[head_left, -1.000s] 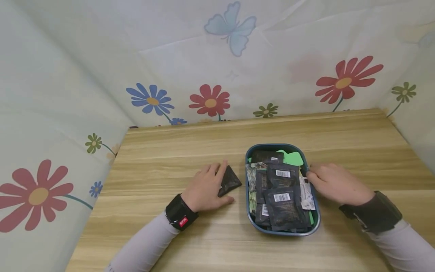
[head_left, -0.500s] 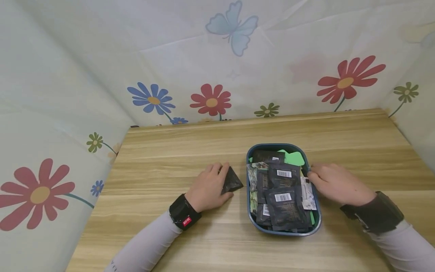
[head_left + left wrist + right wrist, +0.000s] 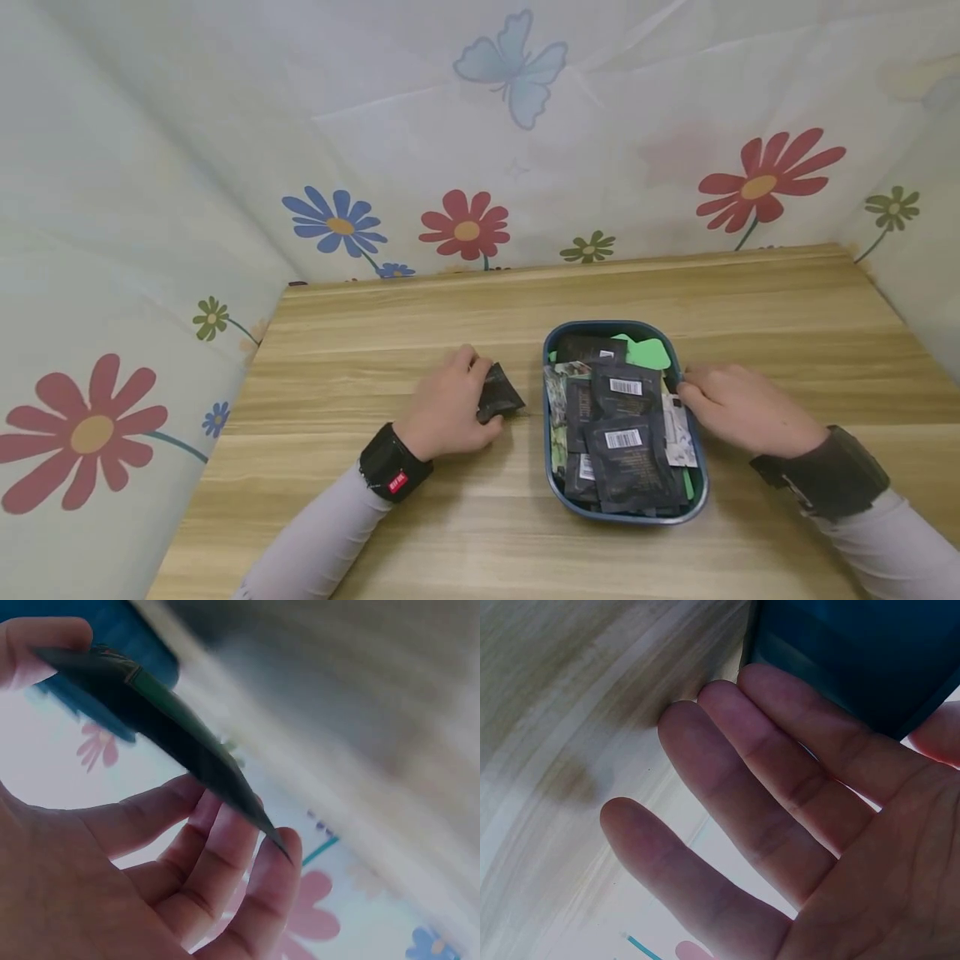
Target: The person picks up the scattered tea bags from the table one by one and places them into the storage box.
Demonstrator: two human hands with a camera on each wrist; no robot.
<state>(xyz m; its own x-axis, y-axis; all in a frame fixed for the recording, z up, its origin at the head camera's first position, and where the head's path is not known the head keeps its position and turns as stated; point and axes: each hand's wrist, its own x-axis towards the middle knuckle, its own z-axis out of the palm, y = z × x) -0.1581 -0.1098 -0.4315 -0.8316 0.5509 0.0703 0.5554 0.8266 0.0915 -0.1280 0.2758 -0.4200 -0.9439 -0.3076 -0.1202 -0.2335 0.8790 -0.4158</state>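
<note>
A small black sachet sits tilted between the thumb and fingers of my left hand, left of the dark blue bin. In the left wrist view, the sachet is seen nearly edge-on, pinched at its opposite edges. My right hand is at the bin's right side, its thumb at the rim. The right wrist view has the index finger against the bin's outer wall, with the other fingers fairly straight beside it. Inside the bin lie several black sachets with white barcode labels.
Green pieces and a patterned white packet are also in the bin. The wooden table ends at the back against a flowered cloth, which also hangs at both sides.
My left hand has pinched the sachet, which lay flatter under its fingers before, and tilted it up, shifting slightly left. The right hand and bin stay in place.
</note>
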